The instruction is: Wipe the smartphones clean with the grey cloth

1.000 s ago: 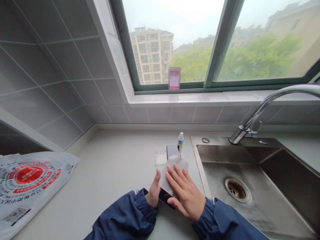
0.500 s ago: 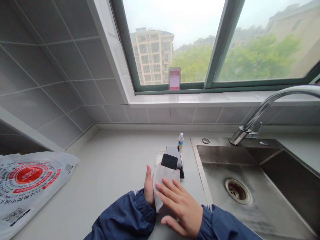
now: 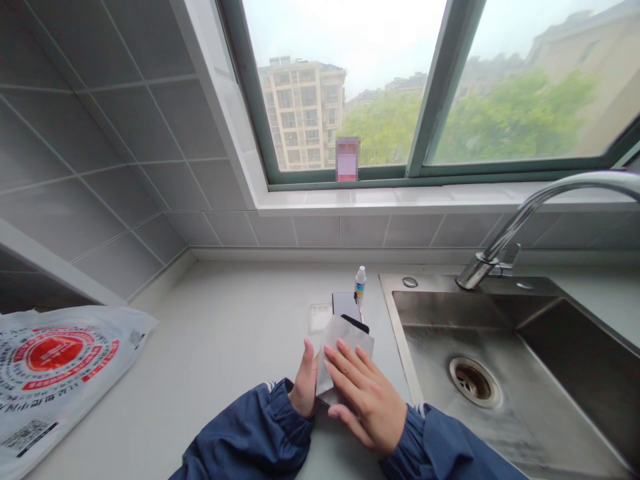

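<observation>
One dark phone [image 3: 356, 325] sits under one white cloth [image 3: 344, 347], gripped at its edge by the left hand [image 3: 303, 387]; the right hand [image 3: 367, 393] lies flat, fingers spread, pressing the cloth. Behind on the bench [image 3: 225, 333]: one second phone [image 3: 345, 304], one small dropper bottle [image 3: 360, 281]

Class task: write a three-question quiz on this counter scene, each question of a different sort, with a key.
1. True or false: the right hand presses a pale cloth onto a dark phone.
2. What stands beside the sink: A a mug, B a small dropper bottle, C a sponge?
3. Fill in: the left hand steadies the phone from its ___ side.

Key: 1 true; 2 B; 3 left.
</observation>
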Demonstrator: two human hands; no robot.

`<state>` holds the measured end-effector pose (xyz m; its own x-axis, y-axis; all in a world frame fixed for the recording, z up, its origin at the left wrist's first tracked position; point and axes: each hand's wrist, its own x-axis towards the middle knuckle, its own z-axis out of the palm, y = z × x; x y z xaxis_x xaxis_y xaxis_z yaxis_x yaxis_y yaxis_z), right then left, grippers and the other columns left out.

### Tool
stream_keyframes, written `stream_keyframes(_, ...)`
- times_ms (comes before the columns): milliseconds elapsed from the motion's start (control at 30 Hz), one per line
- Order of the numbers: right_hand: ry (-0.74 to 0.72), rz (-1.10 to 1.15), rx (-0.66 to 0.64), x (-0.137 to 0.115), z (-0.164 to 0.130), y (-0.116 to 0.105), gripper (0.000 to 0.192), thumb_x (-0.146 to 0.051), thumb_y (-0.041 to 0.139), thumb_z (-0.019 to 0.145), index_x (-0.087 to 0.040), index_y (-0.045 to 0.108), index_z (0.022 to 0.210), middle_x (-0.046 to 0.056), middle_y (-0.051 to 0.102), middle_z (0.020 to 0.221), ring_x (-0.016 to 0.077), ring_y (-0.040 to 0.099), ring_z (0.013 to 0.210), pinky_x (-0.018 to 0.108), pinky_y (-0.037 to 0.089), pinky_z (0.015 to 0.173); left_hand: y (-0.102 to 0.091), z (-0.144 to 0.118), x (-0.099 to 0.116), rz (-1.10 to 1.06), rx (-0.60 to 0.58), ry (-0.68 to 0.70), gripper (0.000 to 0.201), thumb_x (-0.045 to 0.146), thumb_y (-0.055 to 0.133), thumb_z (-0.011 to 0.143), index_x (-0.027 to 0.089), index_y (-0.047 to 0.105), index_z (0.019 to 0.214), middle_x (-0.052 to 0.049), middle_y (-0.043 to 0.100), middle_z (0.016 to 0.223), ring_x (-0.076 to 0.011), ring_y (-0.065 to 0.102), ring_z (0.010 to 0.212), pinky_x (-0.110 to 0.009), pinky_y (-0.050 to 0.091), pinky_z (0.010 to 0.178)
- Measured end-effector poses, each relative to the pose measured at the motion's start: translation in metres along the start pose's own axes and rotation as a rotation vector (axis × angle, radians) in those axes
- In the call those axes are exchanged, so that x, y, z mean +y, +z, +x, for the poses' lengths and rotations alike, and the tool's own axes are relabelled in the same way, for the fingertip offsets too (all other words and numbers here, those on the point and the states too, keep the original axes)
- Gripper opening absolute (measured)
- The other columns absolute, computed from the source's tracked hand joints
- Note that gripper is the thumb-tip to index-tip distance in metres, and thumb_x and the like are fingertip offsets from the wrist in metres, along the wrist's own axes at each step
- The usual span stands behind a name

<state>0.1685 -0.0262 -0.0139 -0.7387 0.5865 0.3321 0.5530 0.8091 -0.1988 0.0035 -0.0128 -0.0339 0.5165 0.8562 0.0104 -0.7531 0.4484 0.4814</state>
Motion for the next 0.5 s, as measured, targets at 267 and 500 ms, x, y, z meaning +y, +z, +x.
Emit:
stream_keyframes(267,0.131,-0.099,0.16,0.013,-0.003,0.009,0.064,-0.037,0.044,0.098,-0.011,0.023,0.153,0.013,0.018,0.16,0.0343,0.013,0.148,0.053,0.03,0.113,0.002,0.002,-0.007,0.264,-0.084,0.127,0.068,0.063,0.035,0.091,0.019,0.046,0.142,-0.007,0.039,0.153,-0.0253,0.013,0.149,-0.04,0.0,0.122)
stream_keyframes(500,0.207,-0.1,0.221,0.014,-0.002,0.007,0.067,-0.039,0.041,0.099,-0.01,0.018,0.154,0.016,0.016,0.16,0.0357,0.014,0.147,0.054,0.03,0.112,0.006,-0.004,-0.003,0.538,-0.097,0.13,0.068,0.058,0.038,0.092,0.021,0.033,0.148,-0.006,0.027,0.159,-0.025,0.003,0.15,-0.04,-0.003,0.122)
